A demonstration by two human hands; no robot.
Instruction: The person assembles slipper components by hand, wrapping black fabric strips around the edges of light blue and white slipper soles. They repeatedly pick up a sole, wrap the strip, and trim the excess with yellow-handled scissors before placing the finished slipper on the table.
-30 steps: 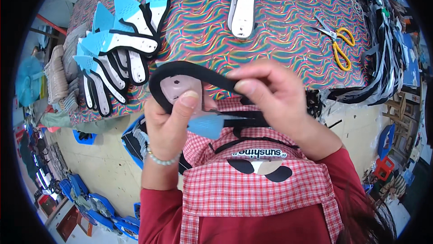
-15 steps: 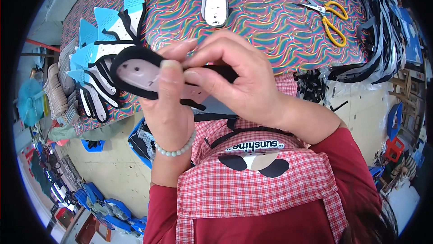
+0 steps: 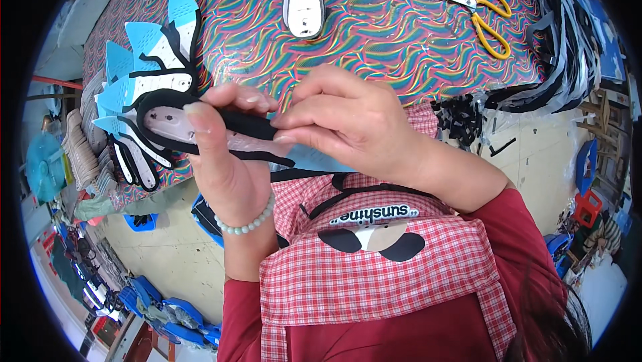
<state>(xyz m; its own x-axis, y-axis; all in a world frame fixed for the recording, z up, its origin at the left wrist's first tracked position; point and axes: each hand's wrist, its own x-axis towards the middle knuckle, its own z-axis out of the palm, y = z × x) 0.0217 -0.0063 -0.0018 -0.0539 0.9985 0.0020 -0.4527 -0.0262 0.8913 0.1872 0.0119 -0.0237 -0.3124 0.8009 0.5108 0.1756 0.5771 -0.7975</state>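
My left hand (image 3: 227,151), with a beaded bracelet at the wrist, is closed on a shoe insole board (image 3: 168,121). Its thumb presses the pale rounded heel end, and the fingers reach over the far edge. A black edging strip (image 3: 246,126) runs around that heel and along both sides, one loose end sticking out on the near side. To the right, my right hand (image 3: 364,118) pinches the far-side strip and board edge between thumb and fingers. The blue front part of the board shows beneath the right hand, partly hidden by it.
Several blue-and-white insole boards (image 3: 148,44) with black strips fan out at the table's left. Another board (image 3: 304,1) lies at the far middle. Yellow-handled scissors (image 3: 483,17) rest open at far right, beside hanging black and white strips (image 3: 568,54) and black scraps (image 3: 458,121).
Both hands and the board have shifted left. My right hand's fingers are now farther from the left hand's, with more of the strip showing between them.
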